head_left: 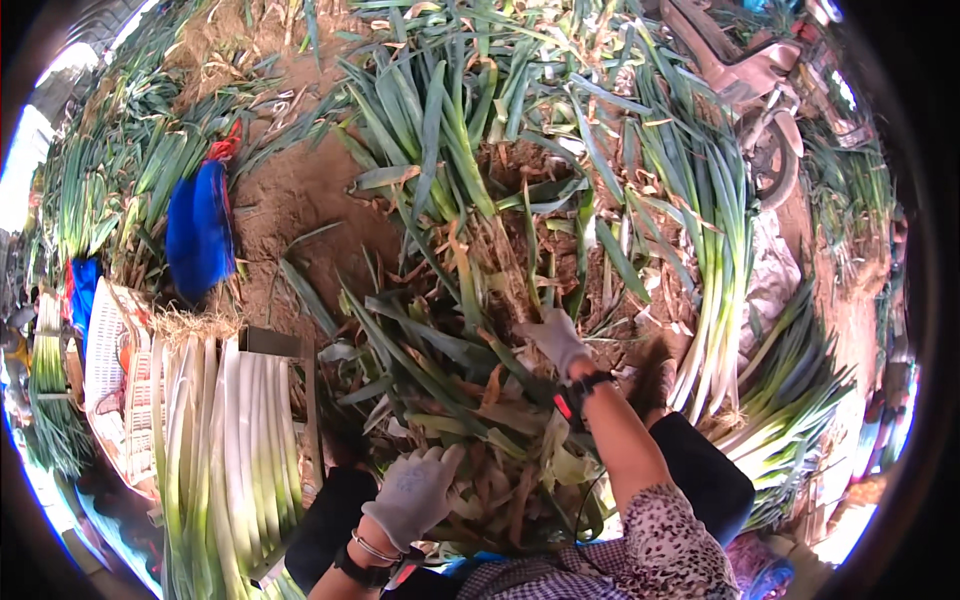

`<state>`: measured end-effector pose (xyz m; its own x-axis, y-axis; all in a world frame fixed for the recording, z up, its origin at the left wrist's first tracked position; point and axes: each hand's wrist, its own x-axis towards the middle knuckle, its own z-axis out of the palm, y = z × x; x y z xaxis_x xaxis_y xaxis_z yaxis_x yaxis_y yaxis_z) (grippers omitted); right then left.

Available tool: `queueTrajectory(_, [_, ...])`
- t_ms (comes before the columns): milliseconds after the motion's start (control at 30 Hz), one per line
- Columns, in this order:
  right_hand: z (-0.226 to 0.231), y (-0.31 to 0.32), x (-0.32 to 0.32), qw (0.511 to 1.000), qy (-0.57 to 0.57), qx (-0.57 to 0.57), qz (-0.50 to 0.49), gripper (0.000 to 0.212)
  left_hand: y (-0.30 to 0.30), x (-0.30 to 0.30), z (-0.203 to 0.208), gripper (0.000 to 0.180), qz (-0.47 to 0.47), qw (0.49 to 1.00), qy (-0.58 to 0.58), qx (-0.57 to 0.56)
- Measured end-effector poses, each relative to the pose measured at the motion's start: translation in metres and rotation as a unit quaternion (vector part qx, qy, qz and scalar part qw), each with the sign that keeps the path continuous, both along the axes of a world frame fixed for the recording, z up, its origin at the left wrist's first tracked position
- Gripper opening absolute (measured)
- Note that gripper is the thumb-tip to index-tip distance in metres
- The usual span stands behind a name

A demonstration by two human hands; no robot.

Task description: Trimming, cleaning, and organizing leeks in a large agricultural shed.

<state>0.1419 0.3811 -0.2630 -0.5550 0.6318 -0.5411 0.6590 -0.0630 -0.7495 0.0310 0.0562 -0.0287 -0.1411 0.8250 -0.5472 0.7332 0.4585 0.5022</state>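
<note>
My right hand point(555, 342), in a pale glove, reaches to the middle of the ground pile. Its fingers are closed at the lower end of a soil-brown green onion stalk point(508, 265), whose green leaves point(440, 130) fan out away from me. My left hand point(413, 495), also gloved, hovers low over loose cut leaves point(430, 350), with nothing seen in it and its thumb apart from the fingers. Close to its left stand trimmed green onions point(225, 430), white shafts side by side with roots up, in a metal-edged holder point(275, 342).
White plastic basket point(115, 370) at the left, beyond the trimmed onions. Blue cloth point(200, 230) farther off. Long green onions point(720, 290) lie to the right, with more point(800, 400) nearer me. A wheeled vehicle point(770, 150) stands at the far right. Bare soil point(310, 200) shows ahead.
</note>
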Motion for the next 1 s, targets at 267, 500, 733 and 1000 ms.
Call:
queueTrajectory(267, [0.038,-0.135,0.149,0.974,0.189,-0.107,0.063,0.035,0.002,0.011,0.015,0.039,-0.013,0.996,0.027,0.086])
queueTrajectory(500, [0.284,-0.214,0.141,0.997,0.043,-0.064,0.014,0.044,0.0,-0.002,-0.04,0.031,0.216,0.91,-0.017,0.354])
queueTrajectory(733, [0.327,-0.275,0.277,0.991,0.017,-0.121,0.059,0.043,0.025,-0.005,0.045,0.034,0.451,0.507,-0.685,0.266])
queueTrajectory(1000, [0.27,-0.247,0.198,0.957,-0.007,0.216,0.195,0.085,-0.003,-0.015,0.013,0.03,0.488,0.486,-0.644,0.333])
